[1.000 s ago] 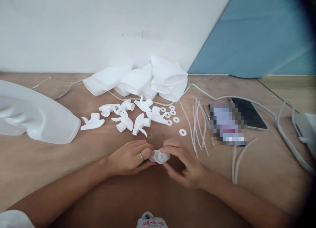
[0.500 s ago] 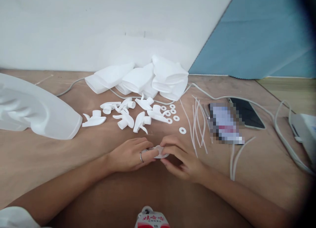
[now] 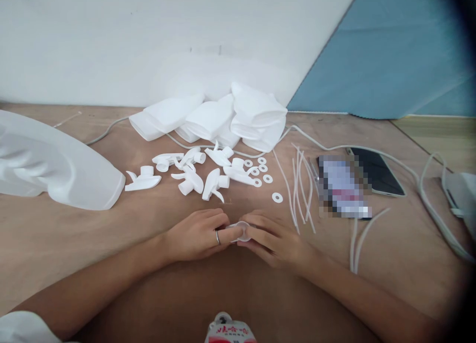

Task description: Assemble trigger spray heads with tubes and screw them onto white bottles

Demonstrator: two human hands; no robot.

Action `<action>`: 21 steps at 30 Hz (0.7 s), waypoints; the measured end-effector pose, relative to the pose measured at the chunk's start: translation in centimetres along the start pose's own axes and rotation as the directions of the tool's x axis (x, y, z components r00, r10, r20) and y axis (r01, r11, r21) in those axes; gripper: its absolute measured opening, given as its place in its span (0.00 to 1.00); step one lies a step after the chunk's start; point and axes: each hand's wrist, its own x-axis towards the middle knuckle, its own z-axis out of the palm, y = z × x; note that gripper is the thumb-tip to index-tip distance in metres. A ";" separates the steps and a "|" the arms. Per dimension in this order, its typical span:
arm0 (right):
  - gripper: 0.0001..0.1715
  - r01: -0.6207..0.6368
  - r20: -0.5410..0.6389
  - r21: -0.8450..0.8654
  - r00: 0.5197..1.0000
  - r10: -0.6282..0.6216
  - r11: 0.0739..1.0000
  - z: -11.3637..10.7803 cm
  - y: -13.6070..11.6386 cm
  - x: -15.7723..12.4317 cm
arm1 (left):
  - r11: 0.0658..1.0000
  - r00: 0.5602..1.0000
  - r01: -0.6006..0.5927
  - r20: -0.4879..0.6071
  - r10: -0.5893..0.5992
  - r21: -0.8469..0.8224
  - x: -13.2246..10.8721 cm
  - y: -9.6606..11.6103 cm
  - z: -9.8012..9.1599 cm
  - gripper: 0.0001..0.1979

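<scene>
Near the table's front, my left hand (image 3: 203, 234), with a ring on one finger, is closed around a white spray head (image 3: 243, 229). Only its round, pale collar shows; the fingers cover the rest. From the other side my right hand (image 3: 275, 241) pinches the same piece, fingertips pressed at the collar. Beyond the hands lie several white trigger spray heads (image 3: 144, 179), on their sides and facing different ways. Small flat white washers (image 3: 277, 198) are scattered to their right. Several thin clear tubes (image 3: 294, 194) lie beside the washers.
White bottles (image 3: 210, 117) are heaped against the back wall, with a grey cable (image 3: 330, 147) running past them. A larger white bottle (image 3: 85, 174) lies at left. Two phones, one blurred (image 3: 342, 184) and one dark (image 3: 383, 174), rest at right. A red-and-white labelled container (image 3: 230, 330) stands at the bottom.
My right fingers have flattened and closed in on the spray head's collar, where they were arched over it before. The collar has turned slightly more upward. The things on the table stay put.
</scene>
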 end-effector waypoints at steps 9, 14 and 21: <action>0.05 0.030 0.039 -0.024 0.999 -0.029 0.999 0.3 0.0 -0.4 | 0.996 0.996 -0.062 -0.056 0.066 0.067 -0.1 0.1 -0.1 0.09; 0.06 0.026 0.078 -0.019 0.997 -0.024 0.999 -0.3 0.0 -0.1 | 0.995 0.994 -0.061 -0.081 0.067 0.074 -0.1 0.0 0.0 0.08; 0.18 -0.278 0.002 -0.360 0.954 0.299 0.890 -7.8 0.4 -1.2 | 1.000 0.999 -0.018 -0.037 0.019 0.010 -0.2 -0.3 -0.1 0.06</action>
